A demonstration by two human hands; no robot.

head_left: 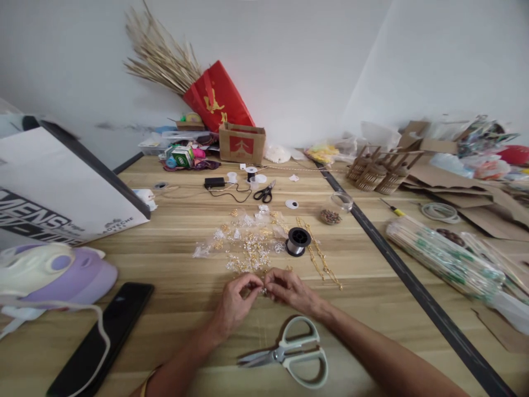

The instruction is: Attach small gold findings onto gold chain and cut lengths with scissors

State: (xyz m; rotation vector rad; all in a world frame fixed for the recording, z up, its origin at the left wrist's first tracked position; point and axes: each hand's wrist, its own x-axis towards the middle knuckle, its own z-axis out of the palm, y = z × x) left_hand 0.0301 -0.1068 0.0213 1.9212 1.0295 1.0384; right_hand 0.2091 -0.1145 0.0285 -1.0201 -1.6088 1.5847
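Scissors with pale green plastic handles and steel blades (282, 354) lie nearest on the wood-grain table (185, 353), between the person's forearms. To their left, a black flat phone (119, 314) rests beneath a loop of white cable (101, 325), beside a purple-and-cream rounded plastic object (78, 273).

Just beyond the scissors, the left hand (236, 300) and right hand (291, 289) meet, thumbs and fingertips drawn together in close pinches on a tiny glinting piece (264, 291) between them; it is too small to make out its shape.

Directly past the hands spreads a loose heap of small gold and clear beads (254, 248), with clear plastic packets around its far edge. Right of the heap stands a black spool of silvery wire (297, 248), and a gold-coloured beaded chain (320, 259) lies just beside it.

Farther back are black-handled scissors (264, 192), a clear round jar of brown beads (330, 216) and, near the wall, a brown paper bag (242, 146).
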